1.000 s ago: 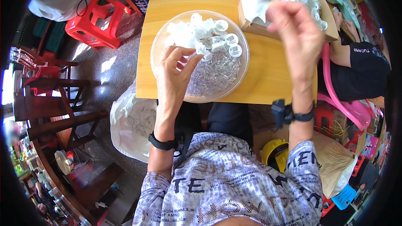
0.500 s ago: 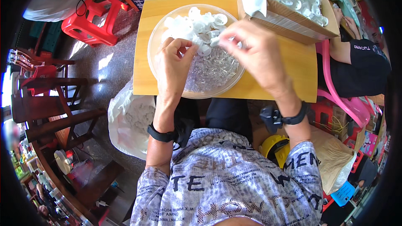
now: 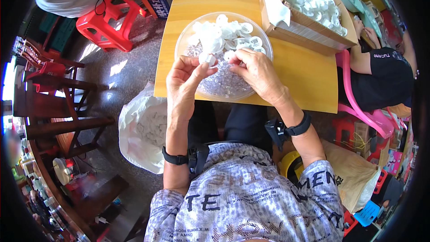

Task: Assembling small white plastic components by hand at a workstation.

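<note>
My left hand (image 3: 182, 80) pinches a small white plastic piece (image 3: 207, 58) between thumb and fingertips, over the near half of a round clear tub (image 3: 178, 44). Just to its right, my right hand (image 3: 263, 75) has its thumb and fingers pressed together; whatever is between them is too small to make out. White round plastic parts (image 3: 219, 33) are heaped in the far half of the tub. Small clear, pin-like pieces (image 3: 226, 85) lie loose in the near half, below both hands.
An open cardboard box (image 3: 309, 29) of similar white parts stands on the wooden table (image 3: 304, 80) at the right. A white bag (image 3: 142, 136) sits on the floor at left, near a red stool (image 3: 107, 24). Another person (image 3: 380, 76) sits by a pink chair (image 3: 354, 85).
My right hand has come down and closer to the left hand, its motion blur gone. The left hand now shows a white piece in its fingertips. The whole view has shifted slightly.
</note>
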Tool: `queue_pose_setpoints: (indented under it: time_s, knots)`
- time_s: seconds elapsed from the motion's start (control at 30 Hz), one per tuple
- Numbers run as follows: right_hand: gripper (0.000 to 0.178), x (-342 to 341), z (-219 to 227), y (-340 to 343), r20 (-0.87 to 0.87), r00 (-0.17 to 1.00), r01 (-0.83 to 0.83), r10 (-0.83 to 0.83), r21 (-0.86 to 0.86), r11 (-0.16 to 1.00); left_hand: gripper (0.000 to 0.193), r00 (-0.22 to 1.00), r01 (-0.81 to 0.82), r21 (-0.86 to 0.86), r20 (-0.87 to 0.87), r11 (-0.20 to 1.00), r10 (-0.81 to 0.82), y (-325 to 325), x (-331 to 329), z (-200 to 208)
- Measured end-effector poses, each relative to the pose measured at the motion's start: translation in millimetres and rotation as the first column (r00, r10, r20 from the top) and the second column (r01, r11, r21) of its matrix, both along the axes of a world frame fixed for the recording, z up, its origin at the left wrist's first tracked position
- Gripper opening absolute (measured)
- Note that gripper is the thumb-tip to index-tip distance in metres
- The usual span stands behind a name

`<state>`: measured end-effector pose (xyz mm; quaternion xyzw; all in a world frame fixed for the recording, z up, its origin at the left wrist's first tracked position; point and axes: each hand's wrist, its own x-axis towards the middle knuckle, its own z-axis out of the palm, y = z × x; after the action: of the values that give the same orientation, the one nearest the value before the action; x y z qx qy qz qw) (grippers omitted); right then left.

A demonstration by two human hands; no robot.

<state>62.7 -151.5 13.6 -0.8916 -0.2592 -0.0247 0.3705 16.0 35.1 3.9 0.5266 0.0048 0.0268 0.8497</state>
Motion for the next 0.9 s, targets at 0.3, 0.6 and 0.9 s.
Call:
queue_pose_setpoints:
  time_s: [0.3, 0.6, 0.9]
  knots:
    - [0.007, -6, 6, -19, -0.391, 0.920, 0.199, -0.007, 0.454, 0.868, 0.023, 0.999, 0.037, -0.041, 0.030, 0.998, -0.036, -9, -9, -2]
    - [0.016, -14, 14, -13, -0.569, 0.760, 0.302, 0.315, 0.738, 0.603, 0.020, 0.989, 0.145, 0.093, -0.035, 0.985, -0.143, -24, -11, 3]
    - [0.011, -20, 17, -8, -0.455, 0.853, 0.196, 0.254, 0.731, 0.653, 0.021, 0.982, 0.172, 0.006, -0.084, 0.985, -0.171, -19, -13, 4]
